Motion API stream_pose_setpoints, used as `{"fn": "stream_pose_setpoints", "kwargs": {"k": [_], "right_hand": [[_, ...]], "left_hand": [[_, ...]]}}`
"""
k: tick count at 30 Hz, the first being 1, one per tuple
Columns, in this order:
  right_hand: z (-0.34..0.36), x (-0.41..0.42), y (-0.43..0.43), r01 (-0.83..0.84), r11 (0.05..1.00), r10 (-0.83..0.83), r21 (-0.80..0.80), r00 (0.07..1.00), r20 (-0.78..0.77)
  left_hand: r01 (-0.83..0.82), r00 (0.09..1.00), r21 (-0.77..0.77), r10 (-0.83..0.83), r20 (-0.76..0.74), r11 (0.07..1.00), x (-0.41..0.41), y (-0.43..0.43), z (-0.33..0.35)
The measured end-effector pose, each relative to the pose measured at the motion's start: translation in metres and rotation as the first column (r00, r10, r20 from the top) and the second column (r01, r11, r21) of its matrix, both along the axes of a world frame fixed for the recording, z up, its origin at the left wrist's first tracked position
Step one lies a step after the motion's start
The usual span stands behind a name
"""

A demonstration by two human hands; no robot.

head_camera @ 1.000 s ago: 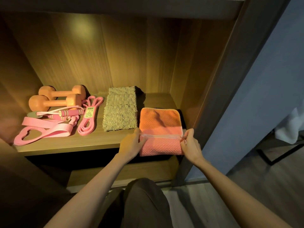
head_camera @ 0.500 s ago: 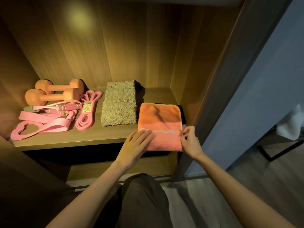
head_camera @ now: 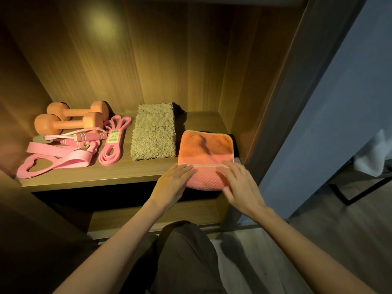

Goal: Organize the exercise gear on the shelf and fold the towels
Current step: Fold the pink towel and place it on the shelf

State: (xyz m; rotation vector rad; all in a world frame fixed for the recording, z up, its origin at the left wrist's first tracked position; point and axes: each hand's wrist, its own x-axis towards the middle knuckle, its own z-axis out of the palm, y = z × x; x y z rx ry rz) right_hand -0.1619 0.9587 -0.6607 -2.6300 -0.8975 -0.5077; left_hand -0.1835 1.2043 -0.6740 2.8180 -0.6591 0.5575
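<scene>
We note the pinch on the hem is released. Our left hand (head_camera: 172, 183) and right hand (head_camera: 239, 185) now lie flat, fingers straight, pressing the orange towel (head_camera: 205, 149) at the right front of the shelf (head_camera: 118, 177). The fold looks set.

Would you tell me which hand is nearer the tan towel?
Left. The left hand rests just in front of the tan towel; the right hand rests farther right, on the orange towel.
</scene>
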Motion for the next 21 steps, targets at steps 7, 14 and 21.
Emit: {"fn": "stream_pose_setpoints", "kwargs": {"k": [7,14,21], "right_hand": [[0.0,0.011,0.0,-0.093,0.99,0.077,-0.11,0.987,-0.144],[0.034,0.037,-0.003,0.033,0.971,0.076,0.235,0.895,-0.439],[0.033,0.057,0.011,0.221,0.931,-0.068,0.291,0.887,-0.457]], "left_hand": [[-0.06,0.961,-0.268,-0.018,-0.278,0.962,0.008,0.006,0.024],[-0.304,0.861,-0.433,0.05,-0.506,0.849,0.037,0.013,0.044],[-0.472,0.773,-0.354,0.187,-0.606,0.807,0.067,0.001,0.048]]}}
